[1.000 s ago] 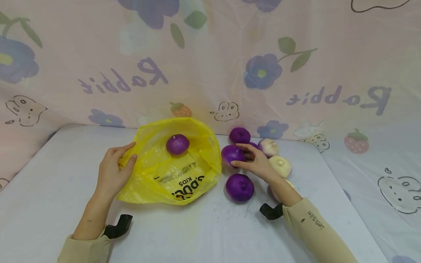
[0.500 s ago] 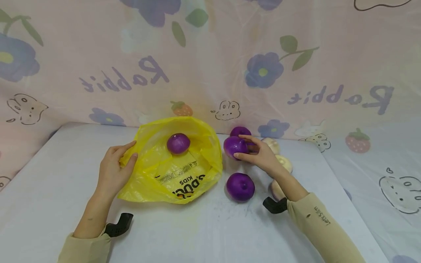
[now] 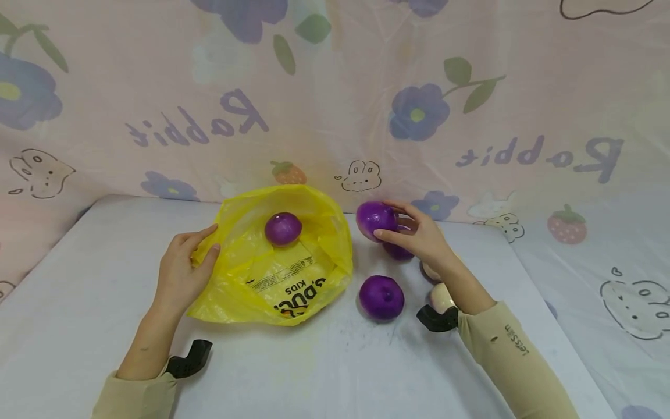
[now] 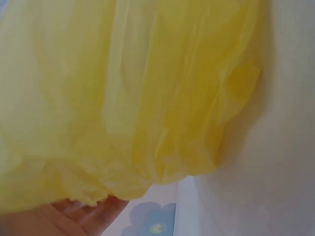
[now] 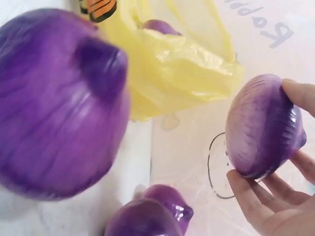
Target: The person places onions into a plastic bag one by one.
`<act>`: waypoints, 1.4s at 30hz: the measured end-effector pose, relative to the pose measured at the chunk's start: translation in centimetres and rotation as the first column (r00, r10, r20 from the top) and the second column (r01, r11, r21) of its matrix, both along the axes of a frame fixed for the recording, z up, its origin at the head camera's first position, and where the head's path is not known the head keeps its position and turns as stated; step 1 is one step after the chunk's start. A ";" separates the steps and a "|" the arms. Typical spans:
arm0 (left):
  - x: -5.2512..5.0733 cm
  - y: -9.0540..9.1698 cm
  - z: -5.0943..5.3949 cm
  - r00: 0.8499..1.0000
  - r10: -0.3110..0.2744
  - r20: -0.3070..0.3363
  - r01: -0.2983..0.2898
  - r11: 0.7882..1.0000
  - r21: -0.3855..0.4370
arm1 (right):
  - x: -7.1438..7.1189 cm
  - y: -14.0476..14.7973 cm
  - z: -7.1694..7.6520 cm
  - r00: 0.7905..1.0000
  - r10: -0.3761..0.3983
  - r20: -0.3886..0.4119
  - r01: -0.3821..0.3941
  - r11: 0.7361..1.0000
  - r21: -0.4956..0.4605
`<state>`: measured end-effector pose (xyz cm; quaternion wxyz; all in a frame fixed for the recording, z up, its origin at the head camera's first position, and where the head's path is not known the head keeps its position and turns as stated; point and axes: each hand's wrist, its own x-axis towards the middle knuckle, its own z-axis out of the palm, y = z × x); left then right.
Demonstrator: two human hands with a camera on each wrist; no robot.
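Note:
My right hand (image 3: pixel 421 235) holds a purple onion (image 3: pixel 376 221) between thumb and fingers, just above the table; the right wrist view shows the grip on the held onion (image 5: pixel 263 127). My left hand (image 3: pixel 183 270) holds the left rim of a yellow plastic bag (image 3: pixel 230 291) with thumb and fingers; the left wrist view shows fingers (image 4: pixel 106 214) partly hidden by the bag. Inside the open-mouthed bag lies another purple onion (image 3: pixel 283 229). Nearer me on the table sits a purple onion (image 3: pixel 382 298). Below the right hand, a further purple onion (image 3: pixel 399 251) is partly covered.
Pale, cream-and-purple onions lie under the right forearm, among them a pale onion (image 3: pixel 442 298), mostly hidden. White cloth covers the table (image 3: pixel 314 378). A printed curtain (image 3: pixel 324 105) rises behind it. Black camera mounts (image 3: pixel 191 359) stick out from both wrists.
My right hand has lifted the purple onion and moved it away from me, toward the back of the table. My left hand and the bag have stayed put.

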<state>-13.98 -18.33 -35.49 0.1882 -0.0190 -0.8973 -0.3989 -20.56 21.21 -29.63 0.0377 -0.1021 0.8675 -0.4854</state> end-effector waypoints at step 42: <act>0.1 0.2 0.0 1.000 0.006 0.007 -0.005 1.000 -0.005 | 0.3 -11.3 -1.7 0.965 0.263 0.015 -0.261 0.962 -0.083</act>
